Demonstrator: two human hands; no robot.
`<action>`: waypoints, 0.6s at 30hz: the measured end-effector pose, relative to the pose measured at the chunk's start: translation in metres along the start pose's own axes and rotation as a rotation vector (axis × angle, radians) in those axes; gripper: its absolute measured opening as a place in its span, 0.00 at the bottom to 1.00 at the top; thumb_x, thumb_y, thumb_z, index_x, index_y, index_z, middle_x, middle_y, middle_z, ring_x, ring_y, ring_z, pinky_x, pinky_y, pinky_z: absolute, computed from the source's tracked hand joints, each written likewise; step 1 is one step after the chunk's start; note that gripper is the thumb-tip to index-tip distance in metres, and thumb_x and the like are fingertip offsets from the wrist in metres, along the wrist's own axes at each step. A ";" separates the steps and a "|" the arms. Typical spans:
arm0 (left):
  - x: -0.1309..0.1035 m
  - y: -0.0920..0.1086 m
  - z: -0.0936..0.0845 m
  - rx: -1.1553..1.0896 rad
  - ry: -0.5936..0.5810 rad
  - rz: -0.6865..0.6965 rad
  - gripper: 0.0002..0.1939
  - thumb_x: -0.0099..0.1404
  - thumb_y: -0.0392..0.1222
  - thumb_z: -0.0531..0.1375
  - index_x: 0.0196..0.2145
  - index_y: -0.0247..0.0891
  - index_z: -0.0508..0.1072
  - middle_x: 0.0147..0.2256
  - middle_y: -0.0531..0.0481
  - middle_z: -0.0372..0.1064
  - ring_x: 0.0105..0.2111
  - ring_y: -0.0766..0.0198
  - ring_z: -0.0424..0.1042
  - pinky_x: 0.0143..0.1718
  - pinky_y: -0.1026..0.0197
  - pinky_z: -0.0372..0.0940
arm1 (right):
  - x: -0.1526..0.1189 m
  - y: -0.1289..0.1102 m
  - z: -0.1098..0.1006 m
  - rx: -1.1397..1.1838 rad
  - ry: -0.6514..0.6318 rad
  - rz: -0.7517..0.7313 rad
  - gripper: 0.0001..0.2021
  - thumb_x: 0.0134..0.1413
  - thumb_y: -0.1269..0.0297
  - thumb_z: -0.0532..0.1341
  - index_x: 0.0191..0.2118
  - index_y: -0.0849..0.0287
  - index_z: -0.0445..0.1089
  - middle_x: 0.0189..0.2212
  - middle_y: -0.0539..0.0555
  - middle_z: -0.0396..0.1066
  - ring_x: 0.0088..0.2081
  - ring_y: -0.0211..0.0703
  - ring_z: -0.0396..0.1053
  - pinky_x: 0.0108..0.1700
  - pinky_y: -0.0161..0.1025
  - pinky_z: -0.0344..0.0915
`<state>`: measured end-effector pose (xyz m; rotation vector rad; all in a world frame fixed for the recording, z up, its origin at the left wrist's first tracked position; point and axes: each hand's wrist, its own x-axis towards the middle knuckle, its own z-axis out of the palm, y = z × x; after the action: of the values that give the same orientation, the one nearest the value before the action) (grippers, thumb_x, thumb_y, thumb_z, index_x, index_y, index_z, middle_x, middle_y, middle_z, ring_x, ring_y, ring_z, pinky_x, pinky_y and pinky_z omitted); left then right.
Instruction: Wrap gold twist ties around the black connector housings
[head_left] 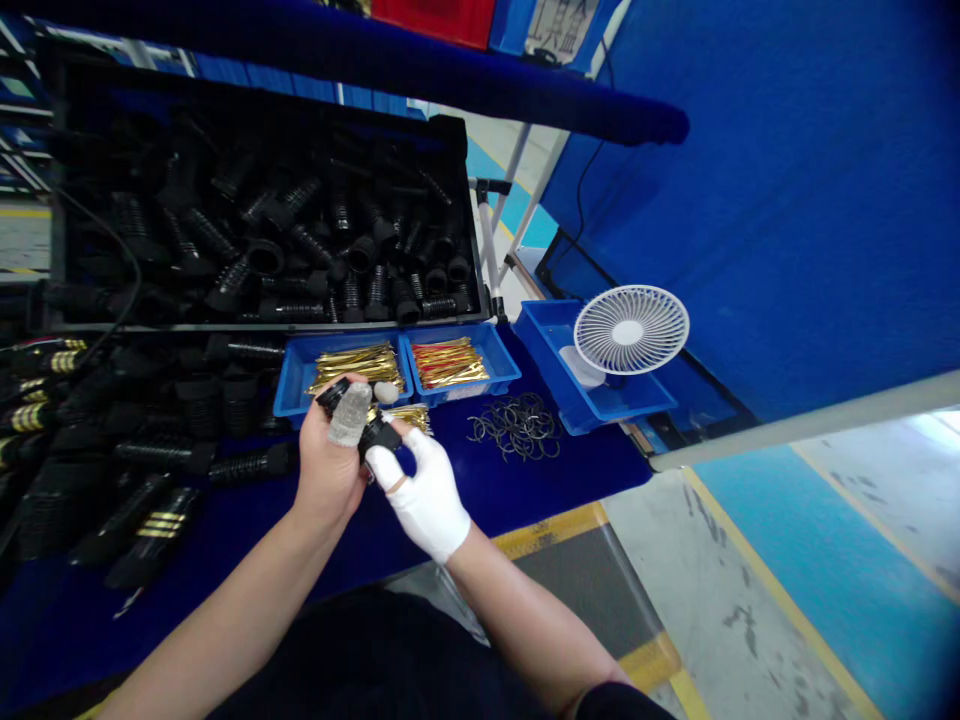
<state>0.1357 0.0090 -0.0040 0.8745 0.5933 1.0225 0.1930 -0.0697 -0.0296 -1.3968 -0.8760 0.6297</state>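
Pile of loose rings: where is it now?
In the head view, the rings lie on the blue tabletop, right of the gloved right hand and left of the bin with the fan.

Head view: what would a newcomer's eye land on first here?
Probably the white fan at the right, by a blue bin, pale against the blue panel. Next, the big black crate at the upper left, heaped with ribbed parts. Then, near the middle, the white-gloved right hand and the left hand, together on a black part, just this side of the gold strips.
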 end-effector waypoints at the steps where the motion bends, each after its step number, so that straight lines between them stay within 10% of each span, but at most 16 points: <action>1: 0.002 -0.004 0.000 -0.014 0.024 0.017 0.17 0.56 0.46 0.72 0.40 0.39 0.72 0.34 0.52 0.78 0.25 0.69 0.74 0.27 0.68 0.67 | 0.000 0.002 0.000 -0.220 0.035 -0.109 0.19 0.59 0.59 0.62 0.55 0.56 0.70 0.41 0.56 0.76 0.40 0.47 0.74 0.47 0.44 0.71; 8: 0.007 -0.009 0.000 -0.133 0.114 -0.259 0.14 0.55 0.45 0.72 0.34 0.37 0.74 0.29 0.52 0.77 0.30 0.62 0.77 0.37 0.61 0.73 | -0.016 0.011 -0.008 -0.871 -0.091 -0.280 0.41 0.57 0.64 0.63 0.73 0.56 0.45 0.52 0.60 0.71 0.47 0.55 0.73 0.49 0.46 0.71; 12: 0.013 -0.002 -0.015 -0.235 0.019 -0.445 0.09 0.64 0.44 0.66 0.32 0.38 0.72 0.27 0.54 0.72 0.23 0.67 0.72 0.29 0.63 0.73 | -0.017 0.024 -0.043 -0.858 -0.147 -0.339 0.24 0.66 0.61 0.58 0.66 0.50 0.59 0.53 0.55 0.71 0.50 0.46 0.72 0.51 0.39 0.70; 18: 0.005 -0.002 -0.018 -0.209 -0.081 -0.576 0.06 0.69 0.41 0.60 0.38 0.36 0.74 0.28 0.52 0.69 0.21 0.70 0.67 0.28 0.62 0.74 | 0.014 0.056 -0.120 -1.225 0.111 0.127 0.14 0.61 0.65 0.62 0.52 0.54 0.70 0.52 0.57 0.69 0.38 0.44 0.75 0.41 0.40 0.70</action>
<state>0.1248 0.0196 -0.0157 0.5100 0.6086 0.5108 0.3064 -0.1206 -0.0775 -2.5575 -1.1398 0.0302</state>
